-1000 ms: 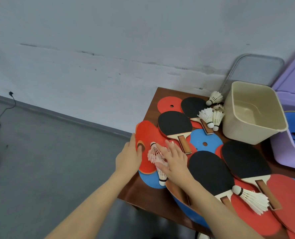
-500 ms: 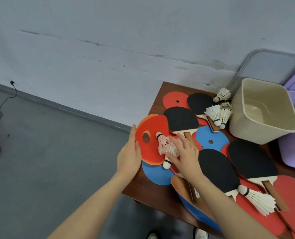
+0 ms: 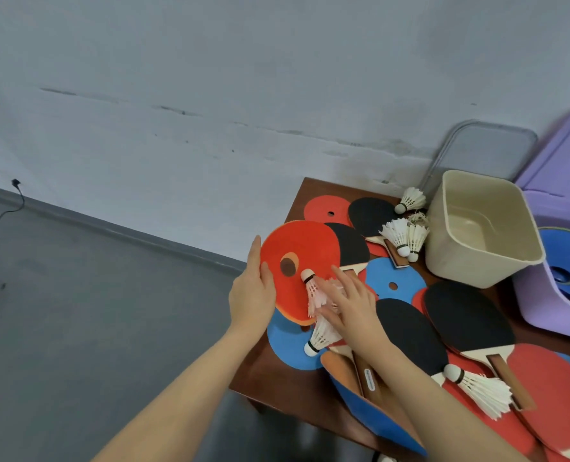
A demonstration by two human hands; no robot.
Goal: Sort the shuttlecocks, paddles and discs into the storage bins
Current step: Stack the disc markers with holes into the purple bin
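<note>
My left hand [image 3: 252, 295] grips the left edge of a red disc [image 3: 298, 248], thumb on its face, and tilts it up off the table; an orange disc edge shows behind it. A white shuttlecock [image 3: 312, 290] lies on the red disc, cork up. A second shuttlecock [image 3: 320, 338] points down onto a blue disc [image 3: 285, 345]. My right hand [image 3: 352, 306] rests on both shuttlecocks' feathers with its fingers spread and fairly straight. Black and red paddles [image 3: 410, 331] and more discs cover the brown table [image 3: 267, 378].
An empty beige bin [image 3: 443, 235] stands at the back right, with three shuttlecocks [image 3: 402, 235] beside it. A purple bin [image 3: 543, 305] holding blue discs is at the far right. Another shuttlecock [image 3: 480, 388] lies on the near paddles. Grey floor lies left of the table.
My left hand has tilted the red disc further up from the table. My right hand stayed on the shuttlecocks and moved with them. The camera shifted slightly.
</note>
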